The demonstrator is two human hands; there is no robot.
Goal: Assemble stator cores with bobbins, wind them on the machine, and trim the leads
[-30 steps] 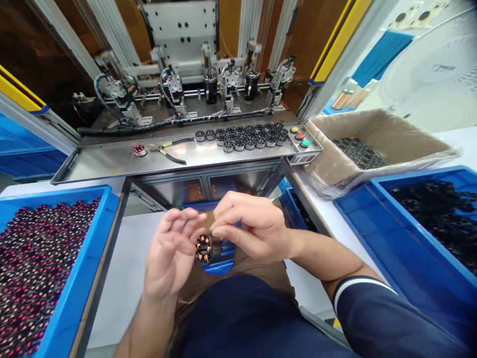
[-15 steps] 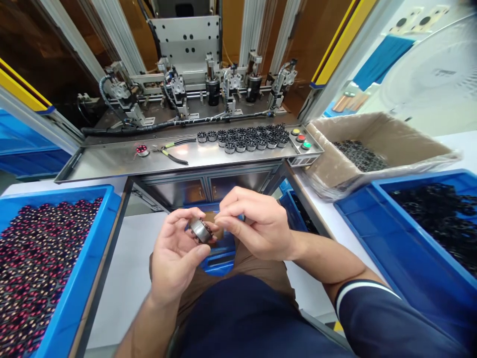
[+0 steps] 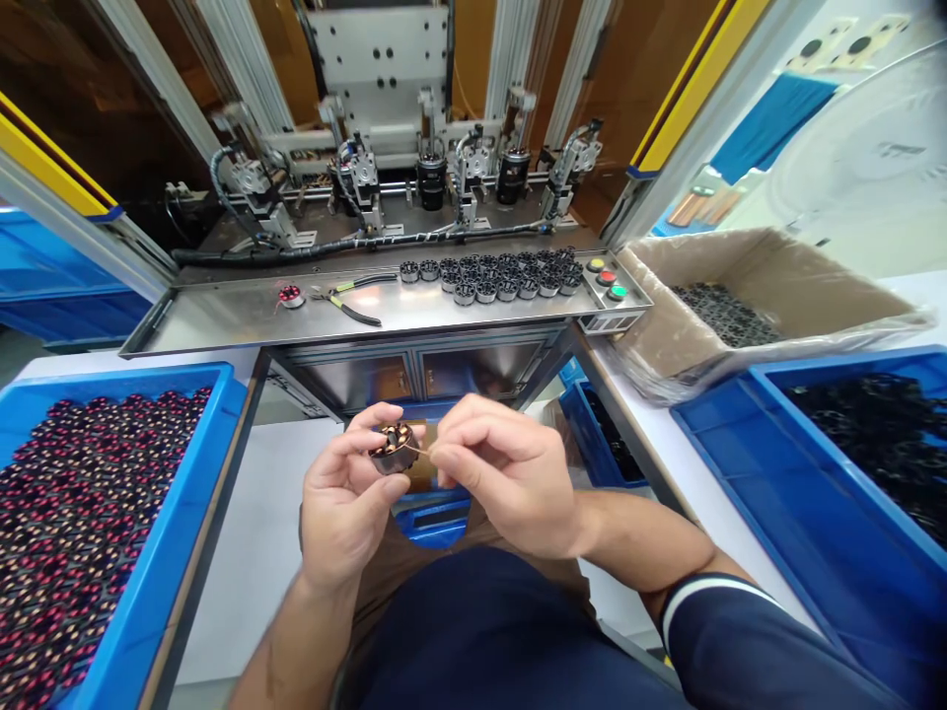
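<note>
Towards the left end of the metal tray, a red-wound stator sits just beside spread-handled pliers. In front of the tray's near edge, the person's half-curled left hand grips a copper-wound stator between thumb and fingers, and the nearly closed right hand pinches a thin copper wire running from it. Black stator cores stand in rows towards the tray's right end.

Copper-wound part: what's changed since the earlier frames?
The left hand, open at first, has closed on the copper-wound part, which has since turned its wound face toward the camera. The right hand stays pinched, a wire now visible running to it. The pliers and black cores stayed on the tray.
</note>
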